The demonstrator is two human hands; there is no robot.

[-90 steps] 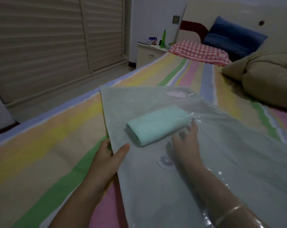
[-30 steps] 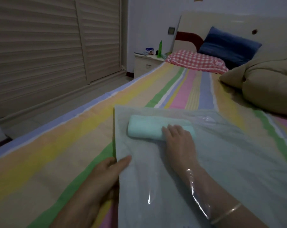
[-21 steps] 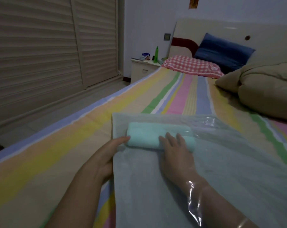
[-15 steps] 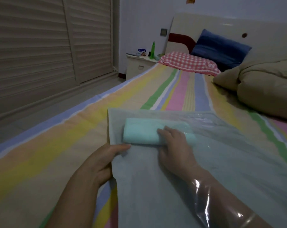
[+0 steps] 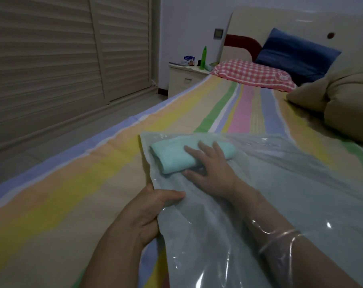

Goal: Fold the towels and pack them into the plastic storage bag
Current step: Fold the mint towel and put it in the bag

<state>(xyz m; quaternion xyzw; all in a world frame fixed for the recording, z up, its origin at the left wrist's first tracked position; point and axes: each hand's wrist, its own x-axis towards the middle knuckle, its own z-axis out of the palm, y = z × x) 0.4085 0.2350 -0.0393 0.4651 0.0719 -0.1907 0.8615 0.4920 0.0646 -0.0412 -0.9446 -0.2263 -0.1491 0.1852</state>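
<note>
A folded mint-green towel [image 5: 172, 159] lies inside the clear plastic storage bag [image 5: 290, 183], near the bag's far left corner on the striped bed. My right hand [image 5: 211, 169] is inside the bag up to the forearm, fingers spread over the towel and thumb under its near edge. My left hand [image 5: 149, 208] is outside the bag and pinches its left edge, thumb on top of the plastic. The bag spreads flat toward the right and toward me.
The striped bedsheet [image 5: 72, 194] runs ahead to a red checked pillow [image 5: 253, 74] and a blue pillow [image 5: 295, 53]. A beige duvet [image 5: 342, 104] is heaped at the right. Beyond the bed's left edge stand a nightstand [image 5: 184, 80] and slatted closet doors [image 5: 51, 59].
My right hand has turned the towel and slid it toward the bag's left side. My left hand has drawn back along the bag's edge toward me and now pinches the plastic.
</note>
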